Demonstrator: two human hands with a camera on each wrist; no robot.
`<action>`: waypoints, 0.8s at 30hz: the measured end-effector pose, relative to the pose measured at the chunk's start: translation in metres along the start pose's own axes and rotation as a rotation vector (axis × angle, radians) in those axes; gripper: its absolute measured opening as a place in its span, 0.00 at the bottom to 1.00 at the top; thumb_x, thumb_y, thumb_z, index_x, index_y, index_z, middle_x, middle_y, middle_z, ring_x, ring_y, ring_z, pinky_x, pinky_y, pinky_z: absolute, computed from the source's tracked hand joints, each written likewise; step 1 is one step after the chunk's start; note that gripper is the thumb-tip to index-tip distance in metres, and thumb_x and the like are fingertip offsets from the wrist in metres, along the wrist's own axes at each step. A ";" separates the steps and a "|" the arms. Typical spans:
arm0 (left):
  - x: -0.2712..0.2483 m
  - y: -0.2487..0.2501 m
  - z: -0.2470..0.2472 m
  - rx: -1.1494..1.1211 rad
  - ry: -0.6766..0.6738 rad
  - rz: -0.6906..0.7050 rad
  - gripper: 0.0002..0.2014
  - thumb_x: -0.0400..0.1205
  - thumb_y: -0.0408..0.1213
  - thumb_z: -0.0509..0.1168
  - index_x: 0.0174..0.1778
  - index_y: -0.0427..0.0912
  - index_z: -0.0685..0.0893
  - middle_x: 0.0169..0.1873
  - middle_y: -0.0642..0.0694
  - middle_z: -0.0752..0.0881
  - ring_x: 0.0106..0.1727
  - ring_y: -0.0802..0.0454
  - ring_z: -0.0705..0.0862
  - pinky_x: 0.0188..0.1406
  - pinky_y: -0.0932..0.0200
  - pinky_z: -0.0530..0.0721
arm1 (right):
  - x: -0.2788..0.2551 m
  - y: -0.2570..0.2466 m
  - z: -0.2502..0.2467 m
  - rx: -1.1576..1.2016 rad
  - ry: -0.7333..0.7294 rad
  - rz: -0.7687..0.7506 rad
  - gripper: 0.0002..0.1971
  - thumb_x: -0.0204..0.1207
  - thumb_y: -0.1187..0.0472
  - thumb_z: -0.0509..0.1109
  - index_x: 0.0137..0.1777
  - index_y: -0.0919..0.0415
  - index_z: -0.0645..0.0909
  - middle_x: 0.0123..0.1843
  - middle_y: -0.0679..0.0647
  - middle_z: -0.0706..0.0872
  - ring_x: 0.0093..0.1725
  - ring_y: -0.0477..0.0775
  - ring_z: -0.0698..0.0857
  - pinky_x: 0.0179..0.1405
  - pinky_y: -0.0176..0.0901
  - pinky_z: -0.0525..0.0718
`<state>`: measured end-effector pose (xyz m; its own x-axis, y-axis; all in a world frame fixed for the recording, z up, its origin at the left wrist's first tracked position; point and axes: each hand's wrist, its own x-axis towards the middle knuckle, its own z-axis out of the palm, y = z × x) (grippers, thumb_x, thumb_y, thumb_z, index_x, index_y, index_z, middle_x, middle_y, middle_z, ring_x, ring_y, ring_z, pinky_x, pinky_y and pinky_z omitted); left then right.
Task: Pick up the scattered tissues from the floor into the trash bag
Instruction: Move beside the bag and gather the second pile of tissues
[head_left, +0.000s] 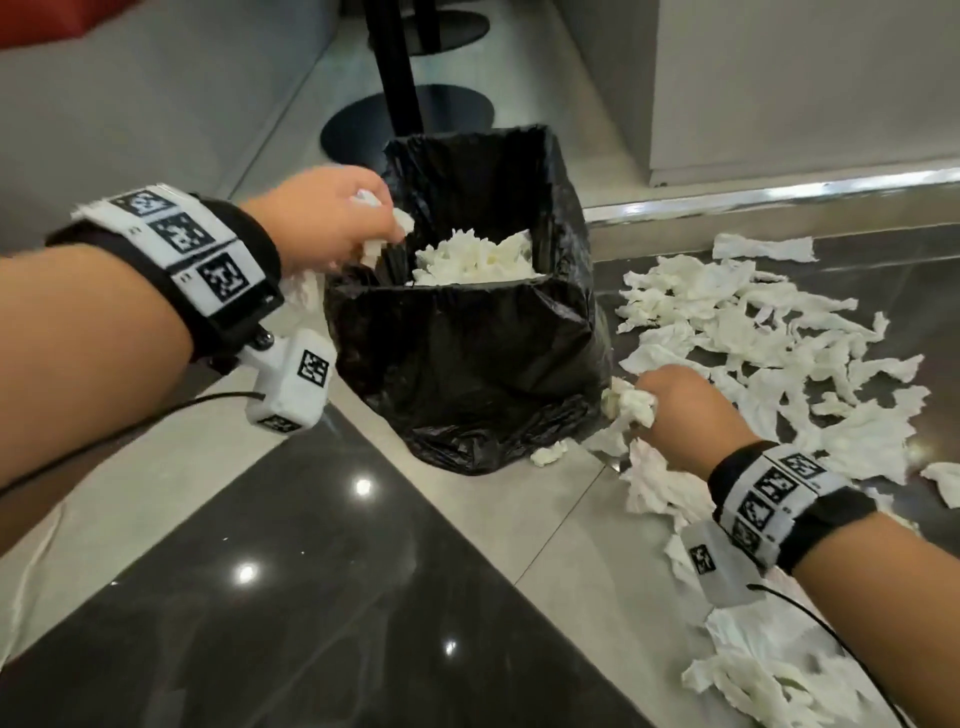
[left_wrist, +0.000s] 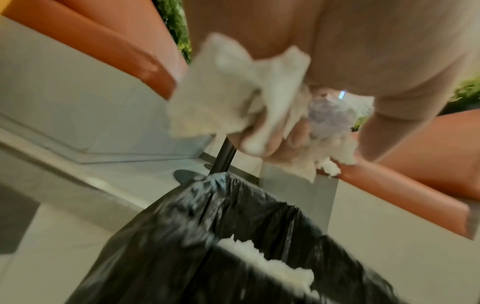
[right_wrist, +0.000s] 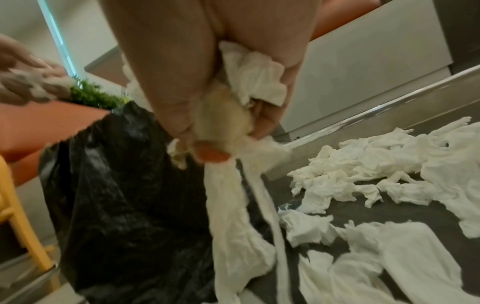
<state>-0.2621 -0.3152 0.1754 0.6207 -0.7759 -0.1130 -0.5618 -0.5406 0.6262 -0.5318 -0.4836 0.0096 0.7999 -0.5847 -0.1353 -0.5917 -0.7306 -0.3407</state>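
A black trash bag (head_left: 467, 364) lines a square bin on the floor, with white tissues (head_left: 475, 257) piled inside. My left hand (head_left: 337, 218) hovers over the bag's left rim, gripping a wad of tissues (left_wrist: 233, 92). My right hand (head_left: 670, 405) is low at the bag's right side, clutching a bunch of tissues (right_wrist: 249, 90) with long strips (right_wrist: 233, 205) hanging down from it. Many torn white tissues (head_left: 753, 338) lie scattered on the dark floor to the right of the bag.
A black table pole (head_left: 395, 67) on a round base (head_left: 410, 124) stands behind the bag. A metal floor strip (head_left: 779, 200) and a grey wall panel (head_left: 805, 83) run along the back right. More tissues (head_left: 769, 680) lie near my right forearm. A small scrap (head_left: 548, 453) sits at the bag's foot.
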 end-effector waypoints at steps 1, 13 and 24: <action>0.011 0.006 -0.005 -0.076 0.014 -0.001 0.06 0.70 0.43 0.68 0.32 0.50 0.77 0.27 0.47 0.74 0.23 0.52 0.71 0.18 0.66 0.68 | -0.003 -0.002 -0.005 0.000 0.008 -0.016 0.04 0.70 0.63 0.70 0.36 0.60 0.78 0.42 0.57 0.82 0.47 0.60 0.82 0.40 0.43 0.74; 0.059 -0.022 0.024 0.172 -0.080 0.028 0.40 0.73 0.53 0.69 0.78 0.62 0.54 0.82 0.42 0.38 0.83 0.43 0.50 0.80 0.45 0.56 | -0.008 -0.069 -0.107 0.839 0.239 0.035 0.07 0.74 0.63 0.73 0.49 0.54 0.80 0.38 0.48 0.84 0.32 0.42 0.84 0.32 0.44 0.85; -0.081 -0.165 -0.017 0.378 -0.083 0.037 0.32 0.71 0.52 0.72 0.56 0.82 0.57 0.77 0.59 0.49 0.79 0.43 0.60 0.75 0.39 0.67 | 0.112 -0.182 -0.154 0.638 0.528 -0.179 0.27 0.64 0.66 0.70 0.65 0.55 0.69 0.61 0.57 0.70 0.44 0.45 0.75 0.27 0.24 0.81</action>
<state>-0.2100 -0.1578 0.0943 0.5587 -0.8123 -0.1673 -0.7545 -0.5816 0.3042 -0.3495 -0.4702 0.1994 0.6306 -0.6831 0.3685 -0.1639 -0.5813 -0.7970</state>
